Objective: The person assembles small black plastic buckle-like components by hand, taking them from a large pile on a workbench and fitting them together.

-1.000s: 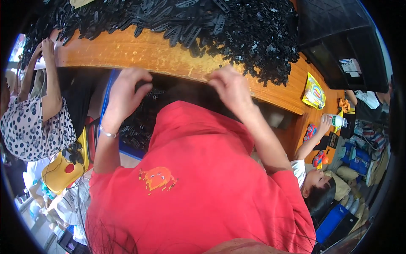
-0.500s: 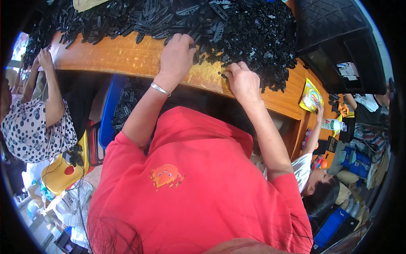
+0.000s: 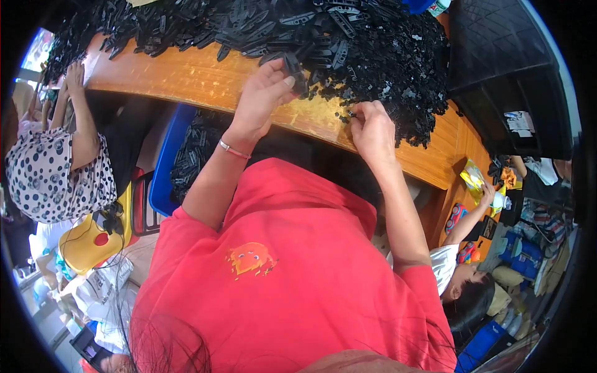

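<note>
My left hand is closed around a long black plastic part, held tilted just above the front of the wooden table. My right hand pinches at the near edge of a heap of small black plastic pieces. A small black piece shows at its fingertips; its exact shape is too small to tell. Beyond my left hand spreads a heap of long black plastic parts, like the one I hold, some with slots and holes.
Below the table edge at left stands a blue bin with black parts. A large black crate borders the table's right side. One person in a spotted top works at left; another, at right, touches a yellow package.
My left hand has lifted off the heap edge and turned, bringing the long black part into view. My right hand stays pinched at the small pieces. The person at right has shifted the yellow package.
</note>
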A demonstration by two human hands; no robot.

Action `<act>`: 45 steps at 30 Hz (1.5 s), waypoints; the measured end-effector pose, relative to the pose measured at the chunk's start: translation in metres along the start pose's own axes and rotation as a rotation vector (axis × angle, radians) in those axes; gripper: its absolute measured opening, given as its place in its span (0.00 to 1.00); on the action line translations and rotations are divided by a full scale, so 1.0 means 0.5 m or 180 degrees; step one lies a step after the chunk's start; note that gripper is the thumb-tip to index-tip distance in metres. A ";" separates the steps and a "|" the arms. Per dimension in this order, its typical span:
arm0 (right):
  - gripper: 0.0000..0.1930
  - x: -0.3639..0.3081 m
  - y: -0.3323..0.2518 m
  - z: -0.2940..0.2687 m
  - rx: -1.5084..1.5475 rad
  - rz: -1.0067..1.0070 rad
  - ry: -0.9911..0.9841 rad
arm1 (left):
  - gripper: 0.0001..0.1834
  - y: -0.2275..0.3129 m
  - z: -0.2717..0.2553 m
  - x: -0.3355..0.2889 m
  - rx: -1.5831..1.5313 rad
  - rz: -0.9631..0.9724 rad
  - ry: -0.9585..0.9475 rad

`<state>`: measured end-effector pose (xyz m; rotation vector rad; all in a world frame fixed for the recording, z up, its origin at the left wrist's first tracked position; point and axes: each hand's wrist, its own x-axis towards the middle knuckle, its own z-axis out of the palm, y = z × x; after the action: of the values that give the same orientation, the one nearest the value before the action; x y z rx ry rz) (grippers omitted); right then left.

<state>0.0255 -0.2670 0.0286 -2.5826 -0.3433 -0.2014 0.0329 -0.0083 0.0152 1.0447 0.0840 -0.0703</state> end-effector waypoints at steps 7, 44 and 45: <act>0.10 0.022 -0.076 -0.043 0.1017 0.0538 -0.0413 | 0.24 -0.003 0.007 -0.025 -0.0421 -0.0263 -0.0562; 0.11 0.021 -0.131 -0.026 0.1244 -0.1960 0.0451 | 0.19 -0.002 0.015 -0.066 -0.0092 -0.0411 -0.0533; 0.10 0.022 -0.133 -0.027 0.1166 -0.1961 0.0342 | 0.19 0.000 0.015 -0.068 0.0092 -0.0513 -0.0434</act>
<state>0.0162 -0.2163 0.0744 -2.0322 -1.0267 -0.4446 -0.0005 -0.0142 0.0224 1.0580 0.0435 -0.2893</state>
